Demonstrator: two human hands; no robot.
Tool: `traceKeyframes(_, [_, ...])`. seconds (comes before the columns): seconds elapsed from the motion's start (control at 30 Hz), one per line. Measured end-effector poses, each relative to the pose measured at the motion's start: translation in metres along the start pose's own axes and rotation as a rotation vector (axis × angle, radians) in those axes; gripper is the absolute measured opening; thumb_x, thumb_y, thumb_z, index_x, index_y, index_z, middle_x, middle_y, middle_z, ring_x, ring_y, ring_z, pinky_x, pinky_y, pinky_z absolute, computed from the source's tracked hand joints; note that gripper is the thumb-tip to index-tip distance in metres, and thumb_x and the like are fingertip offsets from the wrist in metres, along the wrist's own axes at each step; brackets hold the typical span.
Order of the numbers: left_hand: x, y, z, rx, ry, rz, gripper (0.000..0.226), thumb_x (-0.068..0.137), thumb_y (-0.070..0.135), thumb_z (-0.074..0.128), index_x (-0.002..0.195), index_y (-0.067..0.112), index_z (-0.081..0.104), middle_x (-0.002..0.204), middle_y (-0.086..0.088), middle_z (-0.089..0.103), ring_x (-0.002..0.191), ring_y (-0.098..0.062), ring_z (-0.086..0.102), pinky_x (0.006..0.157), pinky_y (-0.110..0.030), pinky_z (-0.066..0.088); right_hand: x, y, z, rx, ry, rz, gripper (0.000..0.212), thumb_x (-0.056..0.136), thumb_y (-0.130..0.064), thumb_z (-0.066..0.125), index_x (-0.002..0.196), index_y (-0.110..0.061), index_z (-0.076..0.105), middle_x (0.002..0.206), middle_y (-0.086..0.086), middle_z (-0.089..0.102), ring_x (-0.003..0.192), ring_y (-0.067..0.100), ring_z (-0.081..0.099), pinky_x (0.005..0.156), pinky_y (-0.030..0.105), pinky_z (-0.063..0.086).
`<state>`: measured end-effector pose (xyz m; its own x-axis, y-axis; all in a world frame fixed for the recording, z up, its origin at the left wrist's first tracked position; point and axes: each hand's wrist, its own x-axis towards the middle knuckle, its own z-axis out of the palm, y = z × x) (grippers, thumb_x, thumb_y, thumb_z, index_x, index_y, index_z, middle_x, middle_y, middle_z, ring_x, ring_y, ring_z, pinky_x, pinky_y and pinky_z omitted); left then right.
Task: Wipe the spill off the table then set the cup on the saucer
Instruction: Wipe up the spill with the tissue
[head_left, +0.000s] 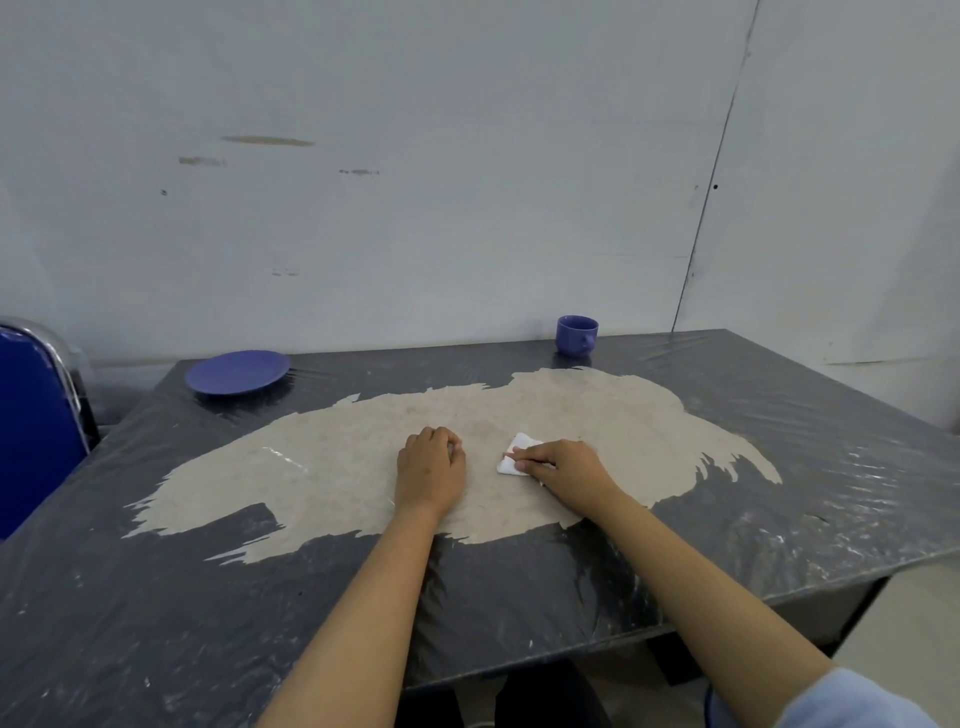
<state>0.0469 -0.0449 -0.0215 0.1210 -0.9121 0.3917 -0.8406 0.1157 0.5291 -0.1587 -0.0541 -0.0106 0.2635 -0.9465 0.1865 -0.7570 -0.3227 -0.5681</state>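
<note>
A blue cup (575, 335) stands upright at the table's far edge, right of centre. A blue saucer (237, 371) lies at the far left corner, well apart from the cup. In the middle of the table my right hand (563, 466) presses a small folded white tissue (517, 453) flat on the surface, fingers on top of it. My left hand (430, 467) rests beside it on the table, fingers curled under, with nothing visible in it. No wet spill stands out clearly under the tissue.
The dark table (156, 597) is covered with crinkled plastic film, worn through to a large beige patch (597, 415) in the centre. A blue chair (31, 421) stands at the left. A white wall runs close behind the table.
</note>
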Motion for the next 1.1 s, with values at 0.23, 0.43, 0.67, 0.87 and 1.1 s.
traceKeyframes(0.23, [0.000, 0.000, 0.001, 0.015, 0.005, 0.004, 0.027, 0.099, 0.023, 0.042, 0.113, 0.014, 0.063, 0.116, -0.003, 0.063, 0.107, -0.020, 0.054, 0.094, -0.031, 0.044, -0.013, -0.006, 0.004, -0.056, -0.087, 0.026, 0.038, 0.100, -0.041, 0.038, 0.135, -0.042, 0.053, 0.144, -0.007, 0.052, 0.129, 0.020, 0.049, 0.101, 0.027, 0.035])
traceKeyframes(0.43, [0.000, 0.000, 0.001, 0.007, 0.005, 0.005, 0.027, 0.099, 0.023, 0.042, 0.114, 0.014, 0.063, 0.116, -0.003, 0.063, 0.106, -0.020, 0.055, 0.093, -0.030, 0.045, -0.012, -0.014, -0.005, -0.083, -0.294, 0.080, 0.047, 0.103, -0.026, 0.028, 0.149, -0.038, 0.031, 0.160, 0.002, 0.025, 0.143, 0.027, 0.029, 0.114, 0.034, 0.021])
traceKeyframes(0.67, [0.000, 0.000, 0.000, -0.001, 0.004, -0.002, 0.026, 0.099, 0.023, 0.041, 0.111, 0.014, 0.063, 0.115, -0.003, 0.063, 0.104, -0.019, 0.054, 0.092, -0.030, 0.043, -0.002, -0.026, -0.026, -0.021, -0.509, 0.159, 0.051, 0.105, -0.024, 0.029, 0.152, -0.039, 0.019, 0.163, 0.004, 0.008, 0.147, 0.030, 0.017, 0.118, 0.042, 0.019])
traceKeyframes(0.87, [0.000, -0.001, 0.001, 0.004, 0.014, 0.004, 0.026, 0.099, 0.024, 0.042, 0.111, 0.015, 0.063, 0.114, -0.002, 0.063, 0.103, -0.019, 0.054, 0.091, -0.030, 0.044, -0.014, -0.024, -0.007, -0.251, -0.462, 0.016, 0.052, 0.104, -0.044, 0.019, 0.154, -0.035, 0.010, 0.164, -0.006, 0.001, 0.150, 0.019, 0.006, 0.118, 0.035, 0.007])
traceKeyframes(1.1, [0.000, -0.001, 0.001, 0.008, 0.001, -0.004, 0.026, 0.099, 0.024, 0.042, 0.111, 0.015, 0.062, 0.115, -0.003, 0.063, 0.106, -0.021, 0.054, 0.094, -0.033, 0.043, -0.028, -0.031, 0.004, -0.301, -0.404, 0.060, 0.054, 0.106, -0.031, 0.014, 0.155, -0.016, -0.004, 0.163, 0.007, -0.011, 0.150, 0.023, -0.011, 0.120, 0.037, 0.000])
